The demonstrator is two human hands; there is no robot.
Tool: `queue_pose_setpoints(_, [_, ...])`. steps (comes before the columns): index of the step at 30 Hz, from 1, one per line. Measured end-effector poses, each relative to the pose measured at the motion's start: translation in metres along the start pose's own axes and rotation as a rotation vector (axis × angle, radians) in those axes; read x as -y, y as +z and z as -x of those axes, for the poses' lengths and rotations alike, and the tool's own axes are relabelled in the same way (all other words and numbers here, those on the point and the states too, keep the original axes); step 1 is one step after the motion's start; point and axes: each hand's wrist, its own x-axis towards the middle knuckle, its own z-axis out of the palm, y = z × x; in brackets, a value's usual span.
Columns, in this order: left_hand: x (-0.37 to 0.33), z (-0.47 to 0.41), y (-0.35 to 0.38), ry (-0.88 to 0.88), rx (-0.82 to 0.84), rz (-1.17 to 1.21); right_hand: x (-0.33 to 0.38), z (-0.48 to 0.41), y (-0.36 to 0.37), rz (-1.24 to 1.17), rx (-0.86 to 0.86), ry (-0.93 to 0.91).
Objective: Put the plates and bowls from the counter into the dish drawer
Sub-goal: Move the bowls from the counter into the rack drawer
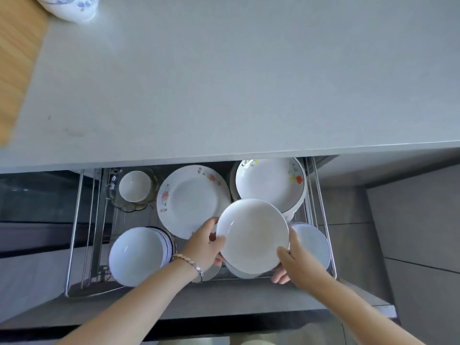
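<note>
Soft, even light washes the counter (224,70) pale. Wide-angle distortion bends the edges, and the bowl (72,7) and board (17,61) at top left are blurred.

Just behind my left hand (202,246) I see a slim link bracelet (191,265), gold and silver; both forearms are bare.

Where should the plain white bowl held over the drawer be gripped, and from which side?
By its rim, at opposite sides. The white bowl is wide, shallow and mouth-up, so a thumb over the edge and fingers beneath suit it, as the left hand and right hand do, coming from the near side of the drawer.
</note>
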Motion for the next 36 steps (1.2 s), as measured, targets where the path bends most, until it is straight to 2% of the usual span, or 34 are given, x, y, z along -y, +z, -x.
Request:
queue_pose_setpoints(5, [0.046,-0.044,0.028,-0.199,-0.022,-0.042,-0.034,-0.043,0.041,-0.146,-0.063,0.206])
queue_pose_setpoints(8, [0.069,-0.070,0.036,-0.197,-0.048,-0.282,-0.040,-0.057,0.056,-0.158,-0.100,0.246])
queue_pose_setpoints(10, [0.079,-0.083,0.040,-0.202,-0.057,-0.385,-0.043,-0.063,0.060,-0.113,-0.117,0.262])
queue_pose_setpoints(14, [0.083,-0.086,0.045,-0.213,-0.075,-0.437,-0.052,-0.069,0.066,0.095,-0.165,0.279])
queue_pose_setpoints(19, [0.082,-0.084,0.049,-0.166,-0.095,-0.559,-0.059,-0.064,0.066,0.553,-0.124,0.212])
queue_pose_setpoints(22, [0.073,-0.084,0.049,-0.174,-0.061,-0.587,-0.059,-0.065,0.058,0.575,-0.148,0.181])
queue_pose_setpoints(25, [0.066,-0.084,0.051,-0.190,-0.014,-0.537,-0.058,-0.072,0.046,0.747,-0.151,0.139])
queue_pose_setpoints(28, [0.064,-0.081,0.052,-0.177,0.000,-0.514,-0.052,-0.079,0.037,0.890,-0.242,0.020])
queue_pose_setpoints(30, [0.061,-0.079,0.052,-0.183,0.002,-0.535,-0.043,-0.085,0.031,0.900,-0.292,-0.075])
queue_pose_setpoints(33, [0.057,-0.079,0.053,-0.205,0.014,-0.550,-0.032,-0.100,0.025,0.874,-0.210,-0.167])
queue_pose_setpoints(36, [0.058,-0.080,0.053,-0.240,0.043,-0.471,-0.028,-0.112,0.020,0.932,-0.105,-0.095])
